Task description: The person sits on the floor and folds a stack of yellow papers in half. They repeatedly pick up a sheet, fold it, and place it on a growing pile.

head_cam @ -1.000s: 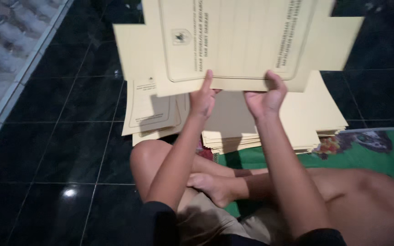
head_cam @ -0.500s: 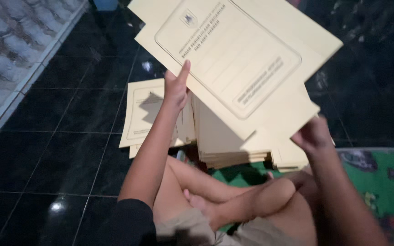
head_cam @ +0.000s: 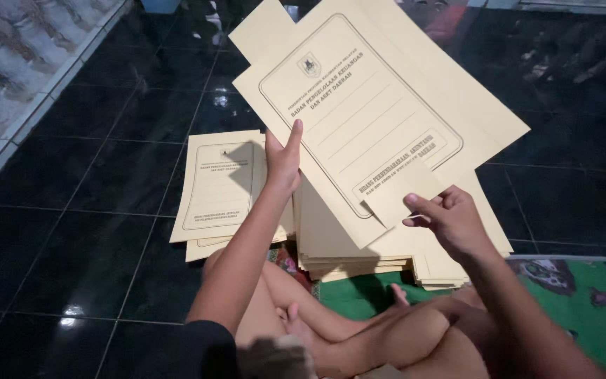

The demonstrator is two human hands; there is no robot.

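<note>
A large cream folder sheet (head_cam: 380, 112) with a printed frame and emblem is held up over the lap, tilted so its long side runs from upper left to lower right. Compared with half a second earlier, the sheet is turned a little further and its flap (head_cam: 402, 196) at the lower edge is now folded up against the printed face. The left hand (head_cam: 283, 160) is raised along the sheet's left edge, fingers pressed together and pointing up, with the edge gripped between thumb and fingers. The right hand (head_cam: 450, 221), which was lower and off the sheet earlier, is now brought up to the flap, which is pinched between thumb and forefinger.

Beneath the sheet, a thick stack of flat folders (head_cam: 359, 256) is seen on the floor, just beyond the crossed bare legs (head_cam: 359, 337). A smaller pile of folded folders (head_cam: 222, 186) lies to its left, partly hidden by the left forearm. A green patterned mat (head_cam: 583, 302) is spread under the legs at the right.

The dark glossy tiled floor (head_cam: 78, 231) stretches open to the left and beyond. A pale tiled ledge (head_cam: 15, 77) borders the far left.
</note>
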